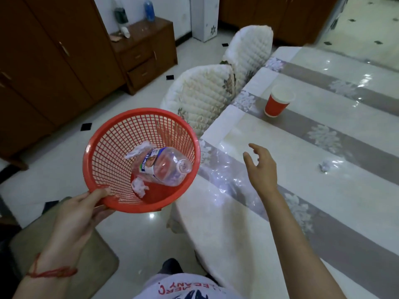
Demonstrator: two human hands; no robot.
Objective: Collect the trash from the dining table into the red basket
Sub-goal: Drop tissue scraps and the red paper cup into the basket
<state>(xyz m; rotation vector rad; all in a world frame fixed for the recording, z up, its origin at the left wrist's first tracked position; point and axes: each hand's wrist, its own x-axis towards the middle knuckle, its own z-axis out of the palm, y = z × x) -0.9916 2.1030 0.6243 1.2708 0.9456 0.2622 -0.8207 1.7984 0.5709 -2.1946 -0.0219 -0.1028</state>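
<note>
My left hand (74,214) grips the near rim of the red mesh basket (103,137), held tilted beside the table's left edge. Inside it lie a clear plastic bottle (164,167) and crumpled white tissues (139,186). My right hand (262,167) hovers over the dining table (248,223), fingers spread, holding nothing. On the table a red paper cup (278,103) stands upright farther away, and a small crumpled paper ball (326,166) lies to the right of my right hand.
Two chairs with quilted white covers (200,98) stand pushed against the table's left side. Brown wooden cabinets (43,61) line the left wall, with bottles on a low cabinet. A cushioned seat (95,255) sits below my left arm.
</note>
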